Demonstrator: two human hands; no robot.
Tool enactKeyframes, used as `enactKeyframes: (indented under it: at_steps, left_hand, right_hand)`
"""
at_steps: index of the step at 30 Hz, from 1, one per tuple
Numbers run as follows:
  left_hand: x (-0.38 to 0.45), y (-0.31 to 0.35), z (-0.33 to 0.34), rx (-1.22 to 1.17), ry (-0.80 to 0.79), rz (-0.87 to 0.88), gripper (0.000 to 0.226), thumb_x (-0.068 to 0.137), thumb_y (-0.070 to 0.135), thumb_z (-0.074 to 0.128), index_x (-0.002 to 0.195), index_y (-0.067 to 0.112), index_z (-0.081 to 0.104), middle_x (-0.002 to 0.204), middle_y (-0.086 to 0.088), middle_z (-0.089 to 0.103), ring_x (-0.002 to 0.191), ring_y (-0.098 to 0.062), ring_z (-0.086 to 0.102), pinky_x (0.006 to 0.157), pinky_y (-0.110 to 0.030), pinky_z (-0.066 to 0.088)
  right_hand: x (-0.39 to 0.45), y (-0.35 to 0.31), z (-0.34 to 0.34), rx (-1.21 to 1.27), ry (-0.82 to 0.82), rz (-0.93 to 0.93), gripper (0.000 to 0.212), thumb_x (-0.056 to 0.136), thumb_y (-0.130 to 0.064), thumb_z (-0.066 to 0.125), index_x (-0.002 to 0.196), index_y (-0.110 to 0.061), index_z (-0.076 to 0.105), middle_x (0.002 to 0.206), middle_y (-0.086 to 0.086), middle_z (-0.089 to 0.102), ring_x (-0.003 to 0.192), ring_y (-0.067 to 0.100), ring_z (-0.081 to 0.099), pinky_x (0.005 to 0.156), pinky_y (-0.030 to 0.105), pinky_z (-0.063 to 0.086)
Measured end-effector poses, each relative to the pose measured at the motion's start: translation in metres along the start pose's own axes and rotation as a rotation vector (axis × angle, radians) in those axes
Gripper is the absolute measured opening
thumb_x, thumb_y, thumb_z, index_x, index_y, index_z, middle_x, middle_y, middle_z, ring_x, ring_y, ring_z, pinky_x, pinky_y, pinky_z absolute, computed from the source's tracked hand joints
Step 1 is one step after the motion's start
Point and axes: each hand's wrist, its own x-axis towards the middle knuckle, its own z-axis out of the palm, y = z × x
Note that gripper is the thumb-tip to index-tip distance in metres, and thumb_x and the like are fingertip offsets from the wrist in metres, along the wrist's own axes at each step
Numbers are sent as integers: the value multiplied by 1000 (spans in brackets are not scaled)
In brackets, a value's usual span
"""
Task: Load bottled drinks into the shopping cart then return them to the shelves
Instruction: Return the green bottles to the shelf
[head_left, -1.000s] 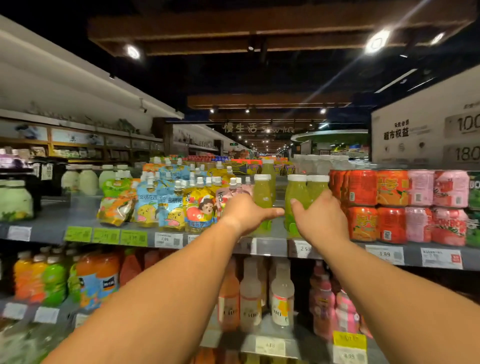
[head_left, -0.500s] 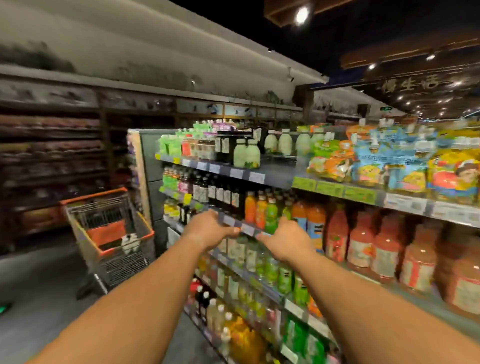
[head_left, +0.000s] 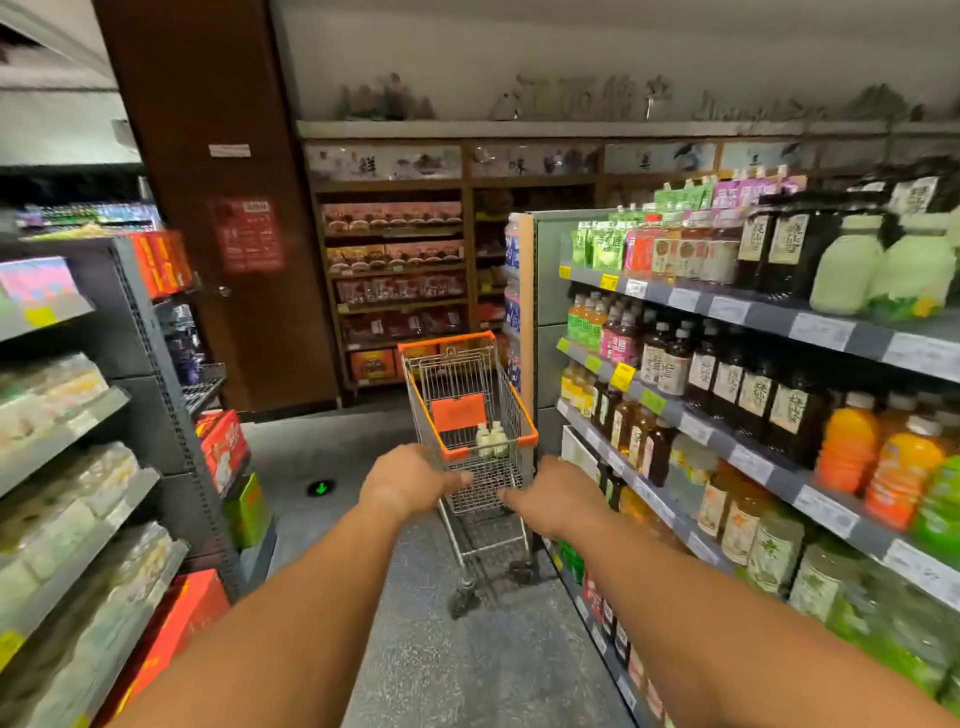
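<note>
Two pale bottles (head_left: 491, 439) stand upright in the basket of the shopping cart (head_left: 470, 415), close against its near end, just under the orange rim. The cart sits in the aisle ahead of the person, beside the end of the drinks shelves (head_left: 727, 431) on the right.

Both arms are stretched toward it. The left hand (head_left: 410, 480) and the right hand (head_left: 558, 493) are held out in front of the cart's near end, seen from the back; their fingers point forward and I cannot tell whether either grip holds anything, since whatever might be in them is hidden behind the hands. Neither looks to be touching the cart.

My guess is the loading half is under way: some bottles are in, and the hands are heading to the basket. Next would be bringing the hands over the rim and down beside the two bottles already there, setting anything carried upright without knocking them. The shelves opposite, on the left (head_left: 78, 467), hold boxed and wrapped goods.
</note>
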Motion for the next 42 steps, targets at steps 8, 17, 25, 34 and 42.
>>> enactKeyframes:
  at_steps: [8, 17, 25, 34, 42]
  left_hand:
    - [139, 1, 29, -36, 14, -79, 75, 71, 63, 77, 128, 18, 58, 128, -1, 63, 115, -21, 59, 81, -25, 41]
    - [326, -14, 94, -24, -120, -100, 49, 69, 65, 75, 93, 24, 62, 88, 5, 66, 81, -15, 62, 67, -29, 48]
    - [488, -19, 134, 47, -219, -67, 59, 72, 69, 71, 106, 21, 67, 94, 3, 71, 83, -14, 64, 77, -32, 54]
    - [669, -32, 206, -129, -229, -206, 92, 69, 69, 73, 140, 16, 50, 131, -5, 62, 101, -16, 65, 80, -21, 46]
    - [791, -57, 267, -156, -382, -359, 98, 74, 69, 69, 147, 11, 39, 140, -9, 56, 118, -21, 58, 91, -26, 42]
  right_hand:
    - [158, 4, 15, -16, -102, -52, 46, 88, -51, 56, 117, -15, 60, 119, 11, 63, 107, 27, 60, 74, 27, 38]
    - [343, 9, 64, -3, -149, 64, 54, 86, -56, 55, 108, -6, 57, 92, 9, 59, 84, 24, 58, 71, 30, 42]
    - [494, 15, 102, 4, -131, 168, 48, 81, -59, 58, 99, -15, 54, 90, 3, 65, 68, 17, 54, 62, 32, 46]
    - [696, 49, 166, 27, -235, 237, 80, 83, -62, 57, 137, -6, 41, 129, 15, 55, 111, 33, 58, 85, 40, 52]
    - [843, 73, 211, -24, -350, 320, 78, 85, -61, 56, 140, -8, 41, 137, 14, 52, 120, 34, 54, 95, 42, 48]
